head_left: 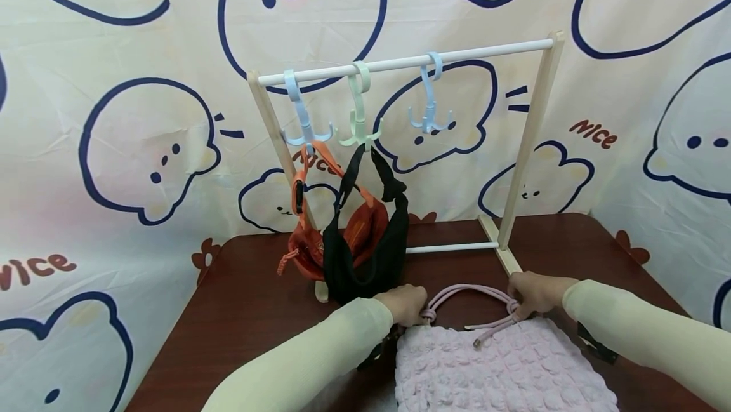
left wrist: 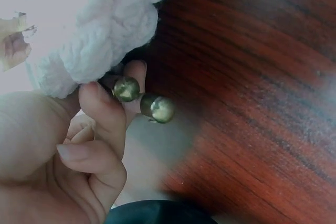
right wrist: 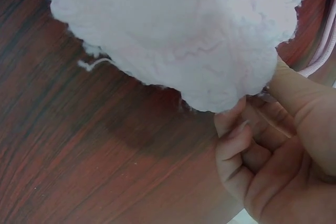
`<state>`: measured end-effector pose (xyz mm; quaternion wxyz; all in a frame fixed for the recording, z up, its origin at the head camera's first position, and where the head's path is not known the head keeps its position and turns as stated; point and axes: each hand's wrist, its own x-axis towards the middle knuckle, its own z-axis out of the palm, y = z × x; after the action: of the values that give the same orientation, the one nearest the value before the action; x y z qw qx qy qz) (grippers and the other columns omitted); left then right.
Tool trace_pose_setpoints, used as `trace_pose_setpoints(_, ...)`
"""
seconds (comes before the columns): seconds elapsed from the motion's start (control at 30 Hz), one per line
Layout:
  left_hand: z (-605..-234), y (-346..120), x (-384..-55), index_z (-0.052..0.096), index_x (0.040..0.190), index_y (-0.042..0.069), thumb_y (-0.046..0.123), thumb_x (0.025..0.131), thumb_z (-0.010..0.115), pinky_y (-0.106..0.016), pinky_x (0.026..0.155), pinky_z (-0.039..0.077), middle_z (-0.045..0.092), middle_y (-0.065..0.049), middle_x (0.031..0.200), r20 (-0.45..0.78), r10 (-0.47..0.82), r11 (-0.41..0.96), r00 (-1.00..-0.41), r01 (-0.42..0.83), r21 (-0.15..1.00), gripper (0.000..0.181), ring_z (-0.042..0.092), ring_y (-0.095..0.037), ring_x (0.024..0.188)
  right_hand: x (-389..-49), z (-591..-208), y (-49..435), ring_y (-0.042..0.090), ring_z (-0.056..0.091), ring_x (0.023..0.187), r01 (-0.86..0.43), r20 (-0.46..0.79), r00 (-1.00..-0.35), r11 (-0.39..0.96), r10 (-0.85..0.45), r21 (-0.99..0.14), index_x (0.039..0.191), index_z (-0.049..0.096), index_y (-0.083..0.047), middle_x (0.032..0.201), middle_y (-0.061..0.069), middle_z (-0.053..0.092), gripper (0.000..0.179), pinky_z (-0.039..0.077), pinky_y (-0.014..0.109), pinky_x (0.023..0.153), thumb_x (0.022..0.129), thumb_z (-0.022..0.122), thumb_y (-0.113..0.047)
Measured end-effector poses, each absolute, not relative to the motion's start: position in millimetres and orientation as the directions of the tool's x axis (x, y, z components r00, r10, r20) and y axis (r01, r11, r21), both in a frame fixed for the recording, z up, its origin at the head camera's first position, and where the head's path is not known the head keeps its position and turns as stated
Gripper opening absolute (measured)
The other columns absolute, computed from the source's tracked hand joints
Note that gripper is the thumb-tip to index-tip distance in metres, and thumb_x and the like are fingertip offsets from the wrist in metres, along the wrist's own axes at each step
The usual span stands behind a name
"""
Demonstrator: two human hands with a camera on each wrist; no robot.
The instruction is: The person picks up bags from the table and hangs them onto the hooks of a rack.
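A pale pink, puffy-textured handbag [head_left: 502, 371] lies on the table at the lower right of the head view. Its pink cord handle [head_left: 469, 287] arches up between my hands. My left hand [head_left: 404, 305] grips the bag's upper left corner. In the left wrist view, two brass-coloured cord tips [left wrist: 160, 109] stick out past its curled fingers [left wrist: 100, 103]. At the upper right corner, my right hand [head_left: 537, 292] pinches the bag beside the cord knot. The right wrist view shows thumb and fingers at the edge of the bag [right wrist: 173, 40]; the fingertips are partly hidden beneath it.
Behind the bag stands a rack with a white rail [head_left: 400, 64] and wooden posts. Two blue hooks [head_left: 429, 98] and one green hook [head_left: 358, 113] hang there. An orange bag [head_left: 308, 250] and a black bag [head_left: 368, 279] hang at the left, close to my left hand.
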<state>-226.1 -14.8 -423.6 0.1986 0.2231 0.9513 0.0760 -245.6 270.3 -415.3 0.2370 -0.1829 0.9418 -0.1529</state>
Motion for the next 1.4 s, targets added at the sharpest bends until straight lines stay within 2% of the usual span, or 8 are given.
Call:
trace_pose_setpoints(0.13,-424.3,-14.5,-225.9,0.054,0.072,0.012,0.028,0.096,0.07,-0.024,0.055,0.044,0.056,-0.003,0.064,-0.351,0.444,0.894,-0.824,0.379,0.239,0.033,0.057,-0.013,0.05,-247.0,-416.4,270.7,0.014,0.052,0.068,-0.251,-0.408,-0.818,0.89,-0.405,-0.38,0.088,0.059,-0.005,0.078,0.001,0.052,0.024,0.049,0.027,0.056,0.082,0.082,-0.007)
trace_pose_setpoints(0.27,-426.6,-14.9,-227.8,0.052,0.072,0.012,0.028,0.096,0.071,-0.024,0.054,0.042,0.051,-0.001,0.064,-0.357,0.442,0.895,-0.823,0.379,0.234,0.035,0.055,-0.012,0.051,-248.4,-418.3,271.9,0.013,0.049,0.07,-0.275,-0.396,-0.813,0.881,-0.427,-0.386,0.083,0.059,-0.007,0.076,-0.002,0.049,0.023,0.045,0.026,0.059,0.082,0.082,-0.008)
trace_pose_setpoints(0.47,-430.6,-17.5,-230.4,0.044,0.066,0.014,0.029,0.096,0.071,-0.022,0.054,0.038,0.041,0.003,0.06,-0.341,0.472,0.88,-0.813,0.414,0.231,0.043,0.047,-0.01,0.054,-249.4,-419.2,274.4,0.015,0.049,0.073,-0.297,-0.384,-0.806,0.869,-0.45,-0.396,0.088,0.063,-0.005,0.079,-0.001,0.053,0.019,0.045,0.028,0.063,0.083,0.082,-0.008)
trace_pose_setpoints(0.6,-432.2,-18.7,-231.2,0.042,0.065,0.016,0.029,0.097,0.069,-0.021,0.053,0.035,0.037,0.005,0.06,-0.337,0.488,0.872,-0.805,0.434,0.226,0.044,0.041,-0.009,0.055,-248.5,-419.8,274.3,0.014,0.047,0.07,-0.271,-0.399,-0.804,0.869,-0.441,-0.414,0.086,0.061,-0.007,0.076,-0.002,0.047,0.019,0.041,0.027,0.06,0.085,0.08,-0.008)
trace_pose_setpoints(0.9,-431.9,-17.0,-230.6,0.047,0.067,0.014,0.027,0.097,0.069,-0.022,0.055,0.036,0.04,0.004,0.061,-0.334,0.508,0.861,-0.794,0.456,0.225,0.039,0.042,-0.009,0.056,-248.4,-420.9,274.3,0.012,0.043,0.068,-0.313,-0.389,-0.792,0.86,-0.471,-0.403,0.083,0.055,-0.008,0.074,-0.004,0.044,0.025,0.036,0.025,0.061,0.084,0.081,-0.007)
trace_pose_setpoints(1.07,-433.6,-17.5,-231.0,0.044,0.064,0.016,0.026,0.097,0.069,-0.021,0.054,0.035,0.037,0.005,0.059,-0.33,0.512,0.858,-0.793,0.462,0.224,0.043,0.041,-0.009,0.055,-248.5,-421.1,272.9,0.011,0.043,0.068,-0.32,-0.402,-0.782,0.861,-0.476,-0.396,0.083,0.053,-0.009,0.075,-0.004,0.044,0.025,0.035,0.025,0.061,0.085,0.078,-0.007)
trace_pose_setpoints(1.3,-436.7,-18.3,-232.1,0.044,0.064,0.016,0.027,0.098,0.068,-0.021,0.055,0.035,0.036,0.005,0.059,-0.32,0.528,0.849,-0.786,0.476,0.231,0.043,0.04,-0.009,0.055,-248.8,-419.2,270.8,0.015,0.048,0.077,-0.318,-0.439,-0.769,0.874,-0.464,-0.368,0.096,0.059,-0.006,0.084,0.0,0.052,0.019,0.041,0.029,0.068,0.088,0.076,-0.01)
trace_pose_setpoints(1.4,-435.7,-19.6,-230.9,0.045,0.065,0.016,0.028,0.098,0.068,-0.021,0.056,0.035,0.036,0.006,0.059,-0.318,0.529,0.848,-0.787,0.474,0.238,0.042,0.04,-0.008,0.055,-250.2,-421.3,270.7,0.014,0.048,0.075,-0.342,-0.434,-0.759,0.864,-0.486,-0.37,0.092,0.06,-0.007,0.082,-0.001,0.052,0.018,0.04,0.029,0.066,0.088,0.077,-0.01)
